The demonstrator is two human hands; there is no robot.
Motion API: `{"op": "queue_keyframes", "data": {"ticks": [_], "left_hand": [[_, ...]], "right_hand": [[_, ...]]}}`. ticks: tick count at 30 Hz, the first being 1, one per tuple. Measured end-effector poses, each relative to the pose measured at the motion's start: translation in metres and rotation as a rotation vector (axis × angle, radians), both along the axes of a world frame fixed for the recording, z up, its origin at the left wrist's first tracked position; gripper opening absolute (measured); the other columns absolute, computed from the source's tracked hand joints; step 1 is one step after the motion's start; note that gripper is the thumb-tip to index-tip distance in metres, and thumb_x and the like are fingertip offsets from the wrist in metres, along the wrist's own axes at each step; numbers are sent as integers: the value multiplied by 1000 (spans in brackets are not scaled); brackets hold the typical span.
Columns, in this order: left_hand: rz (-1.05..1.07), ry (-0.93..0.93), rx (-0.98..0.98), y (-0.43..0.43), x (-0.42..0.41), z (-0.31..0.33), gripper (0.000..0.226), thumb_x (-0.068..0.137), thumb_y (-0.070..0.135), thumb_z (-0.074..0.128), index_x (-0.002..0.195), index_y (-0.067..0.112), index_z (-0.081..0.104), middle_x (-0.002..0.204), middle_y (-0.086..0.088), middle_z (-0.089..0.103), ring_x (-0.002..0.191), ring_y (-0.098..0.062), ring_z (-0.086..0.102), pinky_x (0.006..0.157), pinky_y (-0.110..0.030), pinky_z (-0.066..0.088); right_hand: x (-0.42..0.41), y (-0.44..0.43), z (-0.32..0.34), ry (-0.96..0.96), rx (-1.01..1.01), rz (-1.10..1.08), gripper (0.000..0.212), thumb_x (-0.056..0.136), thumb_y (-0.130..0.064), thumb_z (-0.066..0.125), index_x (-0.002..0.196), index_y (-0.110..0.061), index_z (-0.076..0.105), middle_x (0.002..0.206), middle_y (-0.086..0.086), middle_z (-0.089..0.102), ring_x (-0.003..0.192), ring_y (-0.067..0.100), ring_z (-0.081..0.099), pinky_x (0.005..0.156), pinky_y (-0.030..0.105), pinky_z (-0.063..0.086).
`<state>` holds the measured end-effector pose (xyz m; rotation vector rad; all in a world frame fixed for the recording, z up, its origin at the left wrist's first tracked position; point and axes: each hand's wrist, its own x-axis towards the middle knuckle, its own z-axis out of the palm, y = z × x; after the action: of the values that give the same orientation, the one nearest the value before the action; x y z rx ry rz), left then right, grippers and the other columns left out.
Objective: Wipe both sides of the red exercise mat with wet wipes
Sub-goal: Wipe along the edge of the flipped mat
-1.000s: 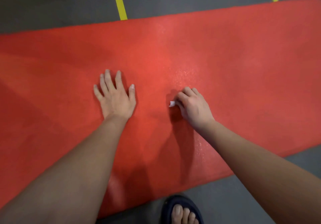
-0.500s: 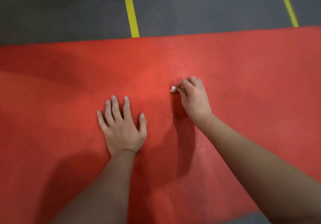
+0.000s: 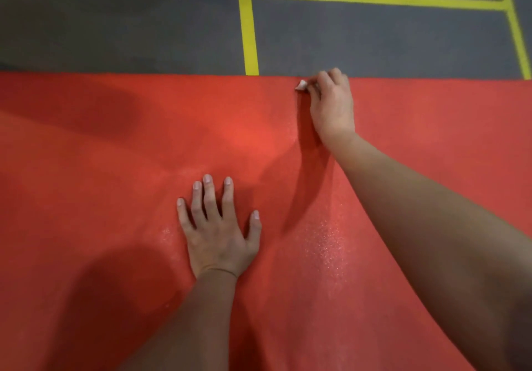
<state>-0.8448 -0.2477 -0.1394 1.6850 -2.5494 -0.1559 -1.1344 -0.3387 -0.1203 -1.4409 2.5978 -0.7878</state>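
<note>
Red mat (image 3: pixel 121 192) lies flat on grey floor (image 3: pixel 115 25), filling the lower view. Right hand (image 3: pixel 331 105) at its far edge, fingers curled round a small wet wipe (image 3: pixel 301 85). Left hand (image 3: pixel 218 232) flat, fingers spread, pressing mat mid-width. Damp sheen (image 3: pixel 328 241) near the right forearm. Risk: wipe overruns onto floor, picks up grit; so little wipe shows that strokes may leave gaps.

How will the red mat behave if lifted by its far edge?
Probably floppy: the red mat lies thin and flat on the floor, so it should drape. Likely slick where wet sheen glistens near the left hand. Possibly light enough to slide when wiped; that hand presses flat on it.
</note>
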Motion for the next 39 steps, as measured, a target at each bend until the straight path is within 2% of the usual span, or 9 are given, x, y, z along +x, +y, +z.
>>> {"op": "queue_keyframes", "data": {"ticks": [5, 10, 13, 17, 21, 23, 26, 34, 39], "left_hand": [[-4, -5, 1, 0, 0, -2, 79, 92, 60, 45, 156, 15, 37, 163, -19, 29, 152, -37, 24, 123, -62, 11], [9, 13, -5, 1, -1, 2, 79, 90, 59, 49, 154, 14, 41, 162, -19, 31, 151, -37, 26, 122, -62, 14], [18, 8, -27, -1, -2, 0, 78, 90, 59, 48, 154, 14, 42, 161, -19, 34, 150, -37, 29, 123, -61, 14], [5, 33, -67, 2, 0, -2, 76, 90, 58, 50, 152, 14, 45, 159, -20, 38, 148, -39, 32, 122, -61, 16], [11, 45, -88, 1, 0, -3, 75, 90, 56, 51, 151, 13, 46, 158, -20, 39, 147, -40, 34, 122, -61, 17], [7, 33, -95, 1, -1, -3, 74, 91, 56, 50, 152, 13, 46, 158, -21, 39, 147, -40, 34, 122, -61, 17], [10, 16, -90, 1, -1, -4, 75, 92, 57, 47, 153, 14, 44, 159, -20, 37, 148, -39, 32, 122, -60, 16], [17, -11, -59, 0, -2, -2, 79, 90, 61, 43, 154, 15, 41, 161, -19, 34, 150, -38, 28, 123, -60, 13], [-4, 15, -51, 0, 0, -2, 81, 91, 63, 44, 155, 14, 41, 161, -19, 33, 150, -39, 28, 122, -62, 15]], "right_hand": [[-9, -2, 0, 51, -15, 65, 19, 94, -23, 60, 87, -12, 73, 93, 14, 63, 89, 38, 58, 83, 34, 41], [17, 63, 2, 14, 16, 194, 11, 95, -14, 63, 93, -15, 74, 92, 7, 65, 86, 35, 59, 82, 27, 31], [5, 67, 8, 32, 38, 251, 9, 91, -13, 66, 91, -13, 74, 91, 13, 65, 86, 37, 59, 82, 34, 36], [-13, 66, 12, 10, 5, 115, 9, 87, -14, 69, 91, -13, 76, 89, 15, 65, 88, 37, 60, 82, 34, 38], [17, 129, 11, -17, 17, 263, 9, 92, -11, 67, 96, -14, 75, 90, 8, 63, 86, 25, 53, 81, 30, 37], [20, 144, 13, -13, 43, 287, 8, 92, -10, 67, 95, -13, 74, 89, 9, 63, 85, 27, 53, 80, 33, 40], [6, 102, 9, 17, 81, 240, 6, 89, -12, 67, 89, -10, 72, 88, 14, 63, 86, 37, 57, 79, 41, 40], [-33, -10, 14, 94, 170, 159, 21, 89, -17, 56, 97, -5, 70, 105, 18, 64, 105, 39, 57, 86, 42, 41], [-11, 54, 10, 47, 60, 182, 15, 96, -19, 60, 95, -12, 73, 95, 14, 65, 92, 38, 58, 84, 39, 40]]}}
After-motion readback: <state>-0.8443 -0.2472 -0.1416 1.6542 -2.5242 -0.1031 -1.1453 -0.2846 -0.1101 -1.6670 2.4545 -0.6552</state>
